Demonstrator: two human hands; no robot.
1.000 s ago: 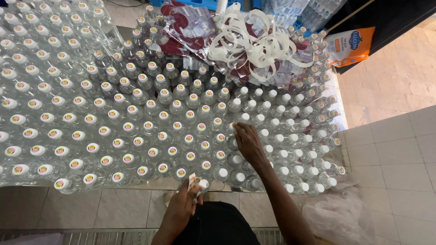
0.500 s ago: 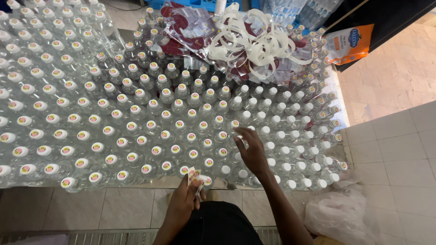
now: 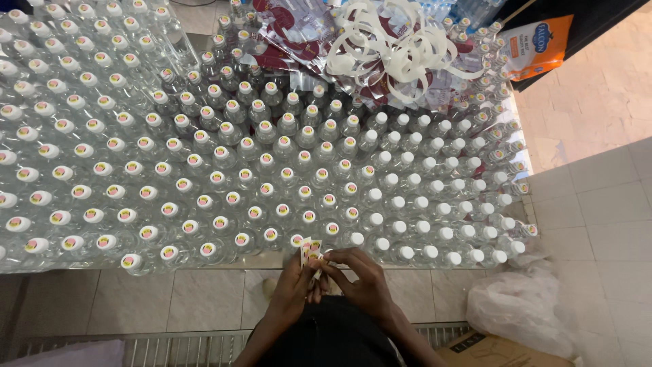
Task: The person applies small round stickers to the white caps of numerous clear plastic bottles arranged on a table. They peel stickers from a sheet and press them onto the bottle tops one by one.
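Note:
A big block of clear plastic bottles (image 3: 224, 170) stands upright in front of me. Most caps carry a round pink and yellow sticker; the caps at the right (image 3: 435, 204) are plain white. My left hand (image 3: 292, 289) holds a small strip of stickers (image 3: 311, 250) at the near edge of the bottles. My right hand (image 3: 363, 278) is beside it, fingertips pinching at the strip. Both hands meet just in front of my dark clothing.
A heap of printed label sheets (image 3: 299, 34) and white backing ribbon (image 3: 401, 44) lies on the far bottles. An orange bag (image 3: 536, 47) sits at the top right. A crumpled clear plastic bag (image 3: 523, 312) and a cardboard box (image 3: 496, 350) lie on the tiled floor at right.
My right hand has left the bottle caps in the middle and come back to the sticker strip in my left hand. The view has shifted slightly downward.

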